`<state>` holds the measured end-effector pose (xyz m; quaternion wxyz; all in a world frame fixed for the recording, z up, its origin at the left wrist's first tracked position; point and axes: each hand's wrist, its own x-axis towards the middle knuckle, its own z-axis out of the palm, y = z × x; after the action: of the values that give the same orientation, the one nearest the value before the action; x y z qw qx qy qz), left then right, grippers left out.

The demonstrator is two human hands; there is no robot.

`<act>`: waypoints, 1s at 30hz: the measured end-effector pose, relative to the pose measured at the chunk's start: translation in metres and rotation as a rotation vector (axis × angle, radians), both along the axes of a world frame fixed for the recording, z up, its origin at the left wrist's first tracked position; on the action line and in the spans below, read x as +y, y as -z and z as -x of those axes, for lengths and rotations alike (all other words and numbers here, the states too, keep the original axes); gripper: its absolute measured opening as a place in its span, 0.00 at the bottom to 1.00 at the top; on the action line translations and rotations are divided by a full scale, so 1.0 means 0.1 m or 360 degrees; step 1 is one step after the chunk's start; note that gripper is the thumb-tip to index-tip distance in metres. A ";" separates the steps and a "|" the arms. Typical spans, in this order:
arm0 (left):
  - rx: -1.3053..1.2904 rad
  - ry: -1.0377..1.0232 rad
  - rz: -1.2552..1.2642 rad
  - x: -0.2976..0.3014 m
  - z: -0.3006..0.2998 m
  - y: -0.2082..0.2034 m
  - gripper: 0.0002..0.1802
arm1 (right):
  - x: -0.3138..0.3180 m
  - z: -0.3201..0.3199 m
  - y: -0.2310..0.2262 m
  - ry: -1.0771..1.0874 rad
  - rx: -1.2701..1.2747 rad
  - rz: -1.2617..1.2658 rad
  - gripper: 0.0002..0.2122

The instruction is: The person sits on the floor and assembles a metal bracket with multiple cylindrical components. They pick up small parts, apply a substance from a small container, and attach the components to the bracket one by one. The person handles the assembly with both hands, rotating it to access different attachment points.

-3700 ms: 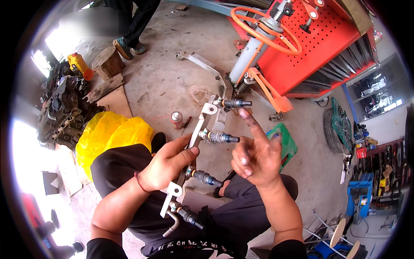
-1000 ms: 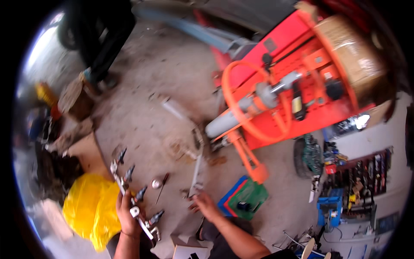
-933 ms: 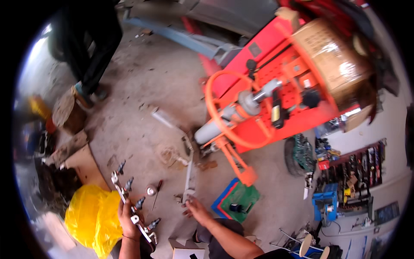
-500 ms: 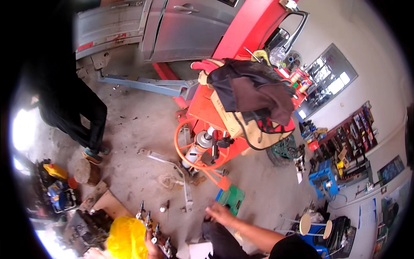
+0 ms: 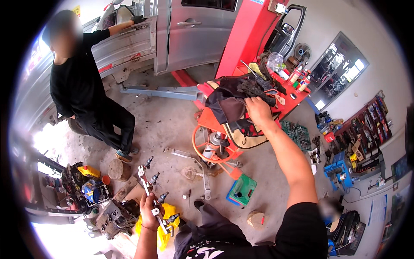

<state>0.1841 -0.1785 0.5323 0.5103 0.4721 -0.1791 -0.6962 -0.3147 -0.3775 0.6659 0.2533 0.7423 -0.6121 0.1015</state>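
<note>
My left hand [image 5: 149, 211] is closed around a metal fuel rail [image 5: 160, 221] with several black-tipped injectors [image 5: 163, 197] sticking out along it. Beneath that hand, a yellow plastic bag [image 5: 171, 210] shows beside my leg. My right arm stretches forward to a red cart [image 5: 208, 118]. There my right hand [image 5: 258, 111] bends its fingers onto a dark cloth [image 5: 226, 102] heaped on the cart top; its fingertips are partly hidden. Dark work gloves [image 5: 255, 89] lie just beyond my fingers. Under the cloth lies a tan piece with black edging [image 5: 246, 141].
A person in black [image 5: 82, 82] stands at the left beside a silver vehicle [image 5: 194, 39]. An orange ring-topped stand [image 5: 207, 155] with metal legs, a green case [image 5: 246, 190] and a wooden stump [image 5: 256, 219] are on the floor. Engine parts [image 5: 114, 218] lie at lower left.
My right hand has moved from above the floor up and forward to the cloth on the cart. My left hand has raised the fuel rail further into view. The view has shifted.
</note>
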 end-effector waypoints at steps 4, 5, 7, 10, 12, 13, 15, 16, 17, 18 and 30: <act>-0.0024 -0.0047 0.0034 -0.13 0.31 -0.38 0.07 | -0.19 0.05 0.10 0.0137 -0.0415 0.0018 0.15; -0.0038 -0.0055 0.0064 -0.14 0.35 -0.40 0.07 | -0.23 0.03 0.12 0.0218 -0.0528 -0.0015 0.16; -0.0058 -0.0122 0.0061 -0.22 0.51 -0.55 0.09 | -0.26 -0.03 0.14 0.0291 -0.0753 0.0007 0.18; 0.0115 -0.0081 0.0048 -0.54 0.79 -0.67 0.18 | -0.28 -0.06 0.17 0.0359 -0.0827 -0.0148 0.16; 0.0620 0.0090 0.0314 -0.86 1.19 -0.85 0.29 | -0.25 -0.07 0.25 0.0216 -0.0961 -0.0148 0.13; 0.0594 0.0084 0.0377 -1.09 1.52 -0.94 0.31 | -0.21 -0.05 0.28 0.0090 -0.1059 -0.0145 0.11; 0.0603 0.0187 0.0484 -1.69 2.05 -0.88 0.31 | -0.16 0.07 0.36 -0.0246 -0.1175 -0.0020 0.12; 0.0335 0.0291 0.0617 -1.83 2.48 -1.11 0.31 | -0.12 0.13 0.37 -0.0275 -0.1284 -0.0075 0.12; 0.0140 0.0308 0.0576 -2.08 2.74 -1.14 0.31 | -0.12 0.12 0.32 -0.0344 -0.1402 -0.0120 0.11; 0.0120 0.0324 0.0417 -2.16 3.10 -1.39 0.27 | -0.14 0.17 0.37 -0.0317 -0.1565 -0.0134 0.11; 0.0508 0.0098 0.0275 -3.01 3.84 -0.39 0.16 | 0.15 0.32 0.46 -0.0386 -0.1664 -0.0081 0.10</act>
<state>-0.2003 -0.4794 0.5716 0.5493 0.3043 -0.1692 -0.7596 -0.3466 -0.3625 0.6196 -0.1170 0.6640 -0.5687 0.4711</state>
